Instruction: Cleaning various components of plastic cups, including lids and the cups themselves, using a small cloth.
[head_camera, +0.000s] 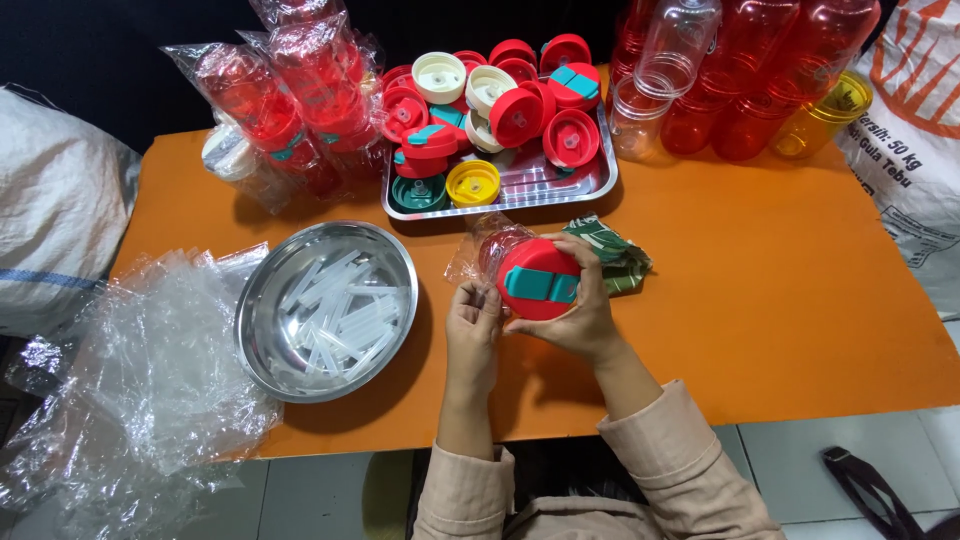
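A: What have the hands got?

B: A red plastic bottle (520, 268) with a red lid and teal flip catch, lying near the middle of the bench (780, 290), lid toward the camera. The right hand (580, 310) is wrapped around the lid end, fingers curled shut on it. The left hand (472, 325) pinches the thin clear sleeve (470, 255) that covers the bottle's far part.

A: How far along does it look?

B: I'd judge midway. Bagged bottles (290, 100) are heaped at the back left corner; bare bottles (740, 80), glossy and see-through, stand at the back right.

A: And around it?

B: A rectangular steel tray (600, 185) of round lids just behind, a shiny round steel bowl (260, 340) of clear straws to the left, crinkled plastic bags (130, 380) over the left edge.
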